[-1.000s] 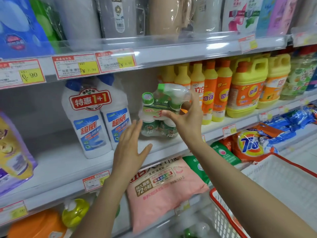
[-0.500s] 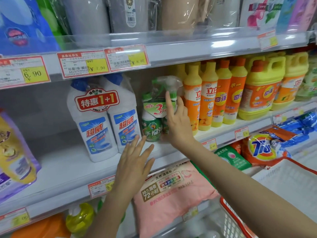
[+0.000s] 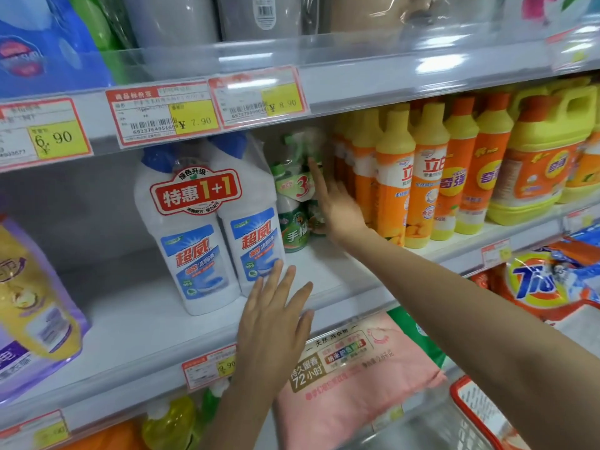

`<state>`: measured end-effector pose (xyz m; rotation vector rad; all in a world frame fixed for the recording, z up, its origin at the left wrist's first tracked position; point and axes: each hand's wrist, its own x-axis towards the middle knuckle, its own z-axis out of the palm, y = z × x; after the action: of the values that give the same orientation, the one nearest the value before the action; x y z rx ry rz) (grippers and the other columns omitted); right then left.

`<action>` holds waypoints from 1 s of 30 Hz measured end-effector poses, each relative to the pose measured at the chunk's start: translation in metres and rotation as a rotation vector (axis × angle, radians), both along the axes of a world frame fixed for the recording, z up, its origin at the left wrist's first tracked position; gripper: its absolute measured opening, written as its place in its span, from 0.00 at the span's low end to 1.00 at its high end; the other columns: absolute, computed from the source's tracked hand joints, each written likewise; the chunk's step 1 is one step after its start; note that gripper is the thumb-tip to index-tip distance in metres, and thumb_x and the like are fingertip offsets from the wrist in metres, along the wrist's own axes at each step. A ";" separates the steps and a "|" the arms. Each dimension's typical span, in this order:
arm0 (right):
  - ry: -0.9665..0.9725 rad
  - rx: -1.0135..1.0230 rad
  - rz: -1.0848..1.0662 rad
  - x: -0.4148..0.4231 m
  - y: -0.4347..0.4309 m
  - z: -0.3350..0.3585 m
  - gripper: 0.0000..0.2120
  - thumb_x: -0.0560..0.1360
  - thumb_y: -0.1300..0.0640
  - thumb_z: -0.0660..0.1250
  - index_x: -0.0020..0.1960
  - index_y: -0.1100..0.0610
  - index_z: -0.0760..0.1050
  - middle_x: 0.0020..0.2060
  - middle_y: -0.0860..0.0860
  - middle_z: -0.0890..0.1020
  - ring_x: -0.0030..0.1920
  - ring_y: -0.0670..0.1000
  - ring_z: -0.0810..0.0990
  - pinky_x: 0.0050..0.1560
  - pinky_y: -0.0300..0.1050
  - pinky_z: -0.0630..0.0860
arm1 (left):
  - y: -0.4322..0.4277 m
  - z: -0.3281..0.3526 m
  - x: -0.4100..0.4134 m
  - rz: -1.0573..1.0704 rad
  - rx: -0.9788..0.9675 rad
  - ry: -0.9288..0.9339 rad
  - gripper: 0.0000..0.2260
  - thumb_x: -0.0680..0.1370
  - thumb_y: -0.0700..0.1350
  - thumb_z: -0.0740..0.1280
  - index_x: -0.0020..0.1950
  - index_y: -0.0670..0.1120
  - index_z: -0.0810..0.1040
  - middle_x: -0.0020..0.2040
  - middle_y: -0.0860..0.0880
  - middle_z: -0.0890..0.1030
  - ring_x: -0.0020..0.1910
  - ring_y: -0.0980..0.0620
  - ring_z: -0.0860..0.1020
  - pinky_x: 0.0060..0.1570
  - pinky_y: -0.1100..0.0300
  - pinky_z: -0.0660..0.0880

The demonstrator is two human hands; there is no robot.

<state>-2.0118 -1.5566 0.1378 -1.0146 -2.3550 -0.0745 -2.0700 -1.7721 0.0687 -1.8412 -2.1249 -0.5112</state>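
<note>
A shrink-wrapped pack of green spray bottles stands deep on the middle shelf, between a twin pack of white cleaner bottles and a row of orange dish-soap bottles. My right hand reaches far into the shelf with straight fingers against the right side of the green pack. My left hand hovers flat and open over the shelf's front edge, just below the white bottles, holding nothing.
Large yellow jugs stand to the right. A purple refill pouch sits at the left. Below, a pink detergent bag, a Tide bag and a red-rimmed white basket. Price tags line the upper shelf rail.
My right hand has pushed the green spray pack back into the shelf and let go of its top; fingers now lie straight against it. My left hand stayed open near the shelf edge.
</note>
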 end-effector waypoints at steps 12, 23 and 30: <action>0.354 -0.005 0.416 0.074 -0.069 -0.009 0.28 0.78 0.57 0.70 0.74 0.60 0.65 0.68 0.59 0.74 0.66 0.56 0.75 0.65 0.49 0.74 | -0.011 -0.011 0.020 0.011 0.269 -0.035 0.18 0.78 0.44 0.60 0.68 0.45 0.76 0.72 0.41 0.71 0.74 0.42 0.64 0.76 0.44 0.55; -0.600 -0.728 0.359 0.214 -0.142 -0.209 0.24 0.75 0.49 0.72 0.69 0.53 0.73 0.65 0.54 0.78 0.62 0.56 0.77 0.63 0.50 0.74 | -0.018 -0.060 0.062 0.098 -0.001 0.105 0.40 0.72 0.46 0.72 0.79 0.44 0.56 0.80 0.39 0.48 0.79 0.38 0.45 0.75 0.35 0.48; -0.617 -0.701 0.233 0.230 -0.145 -0.261 0.20 0.78 0.51 0.68 0.68 0.55 0.72 0.61 0.57 0.79 0.61 0.57 0.77 0.58 0.49 0.73 | -0.028 -0.060 0.064 0.049 -0.049 0.062 0.38 0.74 0.46 0.71 0.79 0.45 0.57 0.80 0.41 0.45 0.79 0.40 0.42 0.75 0.37 0.45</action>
<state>-1.7817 -1.7018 -0.1234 -1.1182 -3.1535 0.6588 -2.0064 -1.7999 0.0084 -1.8016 -2.1539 -0.3892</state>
